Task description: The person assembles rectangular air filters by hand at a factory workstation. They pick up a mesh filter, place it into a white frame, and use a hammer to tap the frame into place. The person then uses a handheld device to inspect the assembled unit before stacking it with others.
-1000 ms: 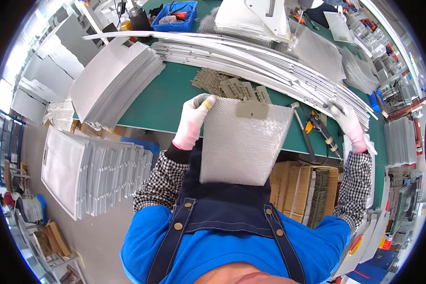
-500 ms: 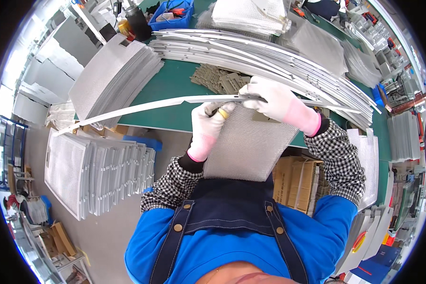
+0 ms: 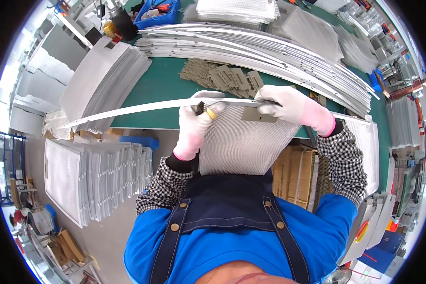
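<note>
A long white metal strip point(image 3: 142, 108) runs across in front of me, over the top edge of a silvery mesh panel point(image 3: 244, 146). My left hand point(image 3: 197, 120), in a white and pink glove, is closed on the strip near the panel's upper left corner. A small dark piece shows at its fingers; I cannot make out its kind. Farther right, my right hand point(image 3: 291, 108), gloved alike, grips the same strip. Between the hands a flat grey-beige plate point(image 3: 259, 115) sits at the panel's top edge. The panel's lower edge rests against my apron.
Grey-beige plates point(image 3: 222, 78) lie piled on the green table point(image 3: 163, 85). Behind them is a bundle of white strips point(image 3: 251, 49). Mesh panels point(image 3: 104, 80) are stacked at the left, framed panels point(image 3: 94, 177) stand below, and a cardboard box point(image 3: 293, 177) is under the table.
Both hands have moved apart along the strip, the left one to the left and the right one to the right. The plate at the panel's top edge now shows more.
</note>
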`<state>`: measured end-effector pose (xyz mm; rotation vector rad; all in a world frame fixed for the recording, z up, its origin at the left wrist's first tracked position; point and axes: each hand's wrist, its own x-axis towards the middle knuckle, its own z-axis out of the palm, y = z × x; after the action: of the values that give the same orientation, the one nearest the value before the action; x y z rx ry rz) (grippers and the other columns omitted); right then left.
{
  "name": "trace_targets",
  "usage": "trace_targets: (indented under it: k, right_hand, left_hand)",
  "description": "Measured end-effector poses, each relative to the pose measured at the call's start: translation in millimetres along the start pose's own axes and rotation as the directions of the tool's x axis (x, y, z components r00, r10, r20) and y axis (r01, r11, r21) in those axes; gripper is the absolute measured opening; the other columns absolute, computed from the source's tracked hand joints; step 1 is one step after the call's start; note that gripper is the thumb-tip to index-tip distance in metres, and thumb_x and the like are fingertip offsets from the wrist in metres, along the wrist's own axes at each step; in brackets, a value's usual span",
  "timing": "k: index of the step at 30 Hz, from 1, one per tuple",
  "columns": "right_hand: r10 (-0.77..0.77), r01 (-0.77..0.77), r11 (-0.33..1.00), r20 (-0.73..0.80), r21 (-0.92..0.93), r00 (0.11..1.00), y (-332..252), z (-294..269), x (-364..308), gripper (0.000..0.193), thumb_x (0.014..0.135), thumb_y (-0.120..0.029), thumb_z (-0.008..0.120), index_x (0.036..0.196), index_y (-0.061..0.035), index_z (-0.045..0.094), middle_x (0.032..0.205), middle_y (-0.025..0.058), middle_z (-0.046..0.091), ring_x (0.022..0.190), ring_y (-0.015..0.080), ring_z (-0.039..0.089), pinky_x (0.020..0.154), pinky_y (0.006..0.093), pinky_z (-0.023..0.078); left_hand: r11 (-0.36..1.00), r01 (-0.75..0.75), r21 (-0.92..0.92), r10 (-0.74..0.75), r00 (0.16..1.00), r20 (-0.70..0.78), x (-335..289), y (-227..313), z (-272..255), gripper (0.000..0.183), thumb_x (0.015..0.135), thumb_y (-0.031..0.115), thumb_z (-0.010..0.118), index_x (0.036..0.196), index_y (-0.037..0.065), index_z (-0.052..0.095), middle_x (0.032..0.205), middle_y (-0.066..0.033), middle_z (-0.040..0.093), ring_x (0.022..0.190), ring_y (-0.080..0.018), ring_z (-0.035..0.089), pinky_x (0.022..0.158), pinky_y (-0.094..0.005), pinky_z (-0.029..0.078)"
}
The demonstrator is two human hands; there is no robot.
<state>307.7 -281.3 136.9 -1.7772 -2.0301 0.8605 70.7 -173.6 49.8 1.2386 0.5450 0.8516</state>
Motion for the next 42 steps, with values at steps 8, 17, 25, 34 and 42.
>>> trace_targets:
  k: [8,17,25,34,42]
  right_hand:
    - [0.21,-0.21,0.978,-0.108,0.009,0.972,47,-19,-73,0.025,0.09,-0.021,0.068,0.105,-0.0014,0.065,0.087,0.0123,0.063,0.079,0.0232,0.063,0.076,0.0349,0.051]
    - [0.05,-0.096,0.974,-0.221,-0.203,0.974,50,7,-70,0.019,0.092,-0.02,0.068,0.099,-0.0045,0.061,0.085,0.0156,0.062,0.079,0.0321,0.065,0.072,0.0399,0.051]
    - [0.126,-0.129,0.988,-0.035,-0.081,0.991,44,-8,-46,0.021,0.09,-0.019,0.07,0.1,-0.0024,0.061,0.083,0.0169,0.061,0.08,0.0312,0.064,0.073,0.0391,0.05]
    - [0.279,-0.235,0.908,-0.08,0.348,0.957,16,8,-62,0.024,0.088,-0.015,0.07,0.105,-0.0011,0.062,0.081,0.0018,0.056,0.075,0.009,0.053,0.069,0.0274,0.045]
    - [0.486,-0.033,0.665,-0.398,0.747,0.778,21,96,-71,0.016,0.094,-0.013,0.067,0.099,-0.0025,0.056,0.081,-0.0045,0.049,0.072,0.0044,0.046,0.065,0.0234,0.042]
  left_hand:
    - [0.975,-0.018,-0.223,0.022,1.0,0.016,-4,-11,-27,0.057,0.081,0.016,0.086,0.13,0.002,0.059,0.104,-0.0006,0.059,0.097,-0.0105,0.056,0.09,-0.0256,0.046]
    - [0.998,-0.033,-0.046,0.04,0.986,0.162,-13,-4,-45,0.052,0.087,0.013,0.078,0.133,0.004,0.056,0.122,-0.005,0.058,0.114,-0.0172,0.056,0.1,-0.0295,0.043]
    - [0.073,-0.6,0.796,0.276,0.78,0.562,-15,88,-15,0.027,0.082,0.014,0.079,0.104,0.004,0.067,0.083,-0.0085,0.068,0.078,-0.0208,0.068,0.069,-0.0344,0.052]
    - [0.256,-0.458,0.851,-0.051,0.873,0.485,16,76,-24,0.028,0.086,0.035,0.076,0.087,0.008,0.067,0.066,-0.0122,0.064,0.063,-0.0316,0.066,0.058,-0.04,0.05]
    - [0.373,-0.386,0.844,-0.188,0.859,0.476,19,66,-31,0.022,0.086,0.02,0.076,0.09,0.0,0.069,0.065,-0.016,0.059,0.054,-0.023,0.055,0.057,-0.0334,0.046]
